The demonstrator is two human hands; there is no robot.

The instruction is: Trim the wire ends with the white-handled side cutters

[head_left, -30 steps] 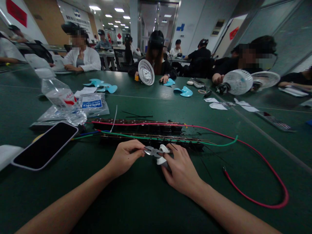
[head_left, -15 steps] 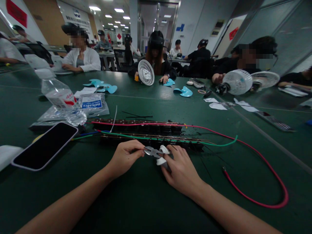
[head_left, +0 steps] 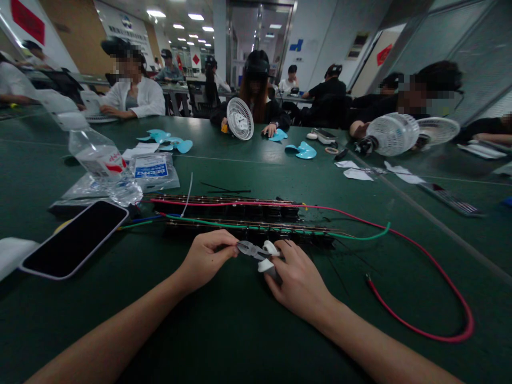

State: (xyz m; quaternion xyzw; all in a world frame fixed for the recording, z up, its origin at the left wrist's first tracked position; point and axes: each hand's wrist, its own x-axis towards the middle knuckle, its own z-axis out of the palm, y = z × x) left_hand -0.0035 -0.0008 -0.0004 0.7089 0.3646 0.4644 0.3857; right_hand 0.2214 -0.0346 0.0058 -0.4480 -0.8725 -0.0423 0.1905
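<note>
My right hand (head_left: 301, 277) is wrapped round the white-and-grey handles of a pair of cutting pliers (head_left: 251, 249), whose jaws point left. My left hand (head_left: 208, 261) is closed in a pinch of thumb and forefinger right at the jaw tips; whatever is between the fingertips is too small to make out. Just beyond both hands lie two long black slotted strips (head_left: 248, 228) with thin copper-coloured wires along them. A green wire (head_left: 256, 226) and a red cable (head_left: 344, 212) run over the strips. A pale cable tie (head_left: 187, 194) sticks up at their left part.
To the left are a phone (head_left: 76, 240), a tilted plastic bottle (head_left: 100, 154) and a labelled plastic bag (head_left: 154, 169). The red cable's free end loops on the right. Blue fan blades (head_left: 302, 151) and white papers (head_left: 358, 173) lie farther off. Several people sit across the table with fan parts.
The pliers have tilted slightly, their handle side a little lower. Both hands stay in nearly the same place. Across the table on the right, a person's head has shifted slightly.
</note>
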